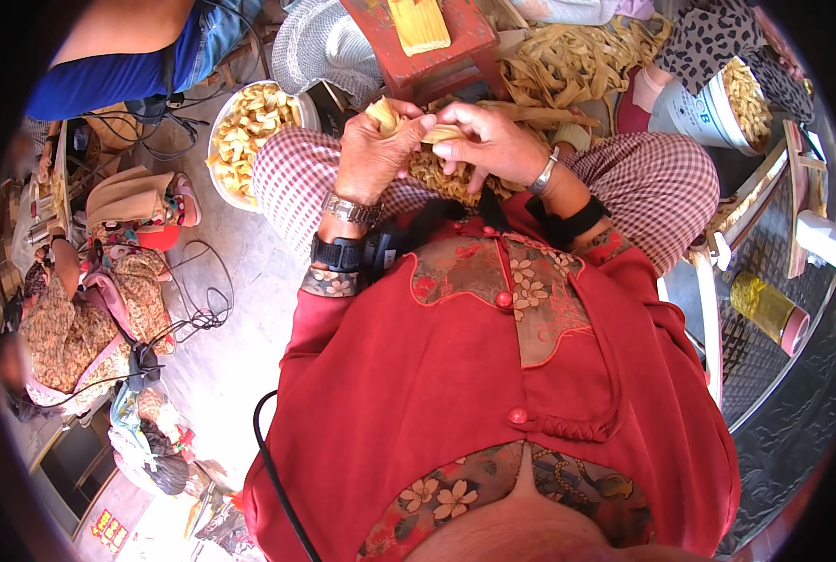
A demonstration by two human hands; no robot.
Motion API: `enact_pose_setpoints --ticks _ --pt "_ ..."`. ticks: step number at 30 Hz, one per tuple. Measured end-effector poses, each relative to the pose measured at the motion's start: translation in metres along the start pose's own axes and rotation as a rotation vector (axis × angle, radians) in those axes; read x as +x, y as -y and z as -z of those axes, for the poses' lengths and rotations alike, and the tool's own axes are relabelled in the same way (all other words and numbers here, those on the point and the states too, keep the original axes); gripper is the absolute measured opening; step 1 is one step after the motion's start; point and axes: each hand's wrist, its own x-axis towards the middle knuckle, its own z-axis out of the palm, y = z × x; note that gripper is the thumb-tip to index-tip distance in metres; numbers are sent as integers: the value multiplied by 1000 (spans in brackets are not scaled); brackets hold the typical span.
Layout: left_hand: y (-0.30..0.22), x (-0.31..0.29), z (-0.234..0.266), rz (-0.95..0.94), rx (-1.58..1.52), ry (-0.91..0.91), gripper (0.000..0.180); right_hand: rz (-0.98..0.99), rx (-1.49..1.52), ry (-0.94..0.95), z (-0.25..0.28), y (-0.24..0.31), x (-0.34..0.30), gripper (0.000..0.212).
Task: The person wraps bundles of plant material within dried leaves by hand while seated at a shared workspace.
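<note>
On my feed, the left hand (381,145) pinched a folded corn husk (382,114), and the right hand (491,142) held a pale husk strip (443,134) between thumb and fingers; I couldn't tell whether the two pieces joined. Both were above the braided husk (465,180) between the checked trouser legs (292,183), near a white bucket (216,167) and red wooden stool (463,28).

Place: I read a handwork workshop from my end | Signs: held husk strips (443,134); heap of dry husks (577,58); white bucket (311,112) full of pieces (254,131); red stool (471,33); another person (81,337) seated nearby
</note>
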Motion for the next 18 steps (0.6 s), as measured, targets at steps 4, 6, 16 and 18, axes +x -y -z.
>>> enact_pose_setpoints --ticks 4,6,16,18 --pt "-4 5 -2 -17 15 16 15 1 -44 -17 -10 19 6 41" --pt "-11 5 -3 -29 -73 6 12 70 -247 -50 -7 27 7 27" --pt "-69 30 24 -256 -417 -15 5 409 -452 -186 25 86 23 31" --pt "-84 48 19 -325 -347 -22 4 515 -534 -258 44 90 41 31"
